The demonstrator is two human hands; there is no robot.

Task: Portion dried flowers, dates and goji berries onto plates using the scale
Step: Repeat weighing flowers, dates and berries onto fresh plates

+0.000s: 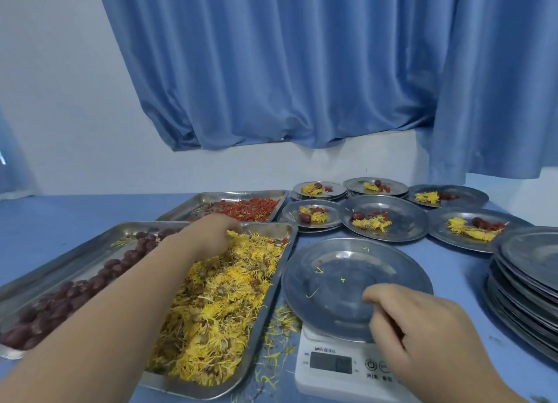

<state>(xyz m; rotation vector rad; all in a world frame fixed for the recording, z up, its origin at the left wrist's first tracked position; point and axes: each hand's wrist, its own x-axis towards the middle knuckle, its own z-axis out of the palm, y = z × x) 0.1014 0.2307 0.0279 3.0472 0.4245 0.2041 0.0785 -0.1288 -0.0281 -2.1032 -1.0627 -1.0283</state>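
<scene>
Left hand (211, 233) reaches across tray (193, 389), fingers curled into dried flowers (223, 300) at far end, pinching tuft for weighing. Right hand (422, 336) sits at near rim of plate (341, 282) on scale (332, 363), fingers curled; grip unclear, likely steadying. Dates (75, 294) lie left, goji berries (244, 208) beyond. Tray edge just beside plate: short carry. Filled plates (383, 218) crowd behind, plate stack (531, 282) right.

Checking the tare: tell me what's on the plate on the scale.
The plate on the scale holds only a few stray petals. The right hand grips its near edge, hiding that part.
</scene>
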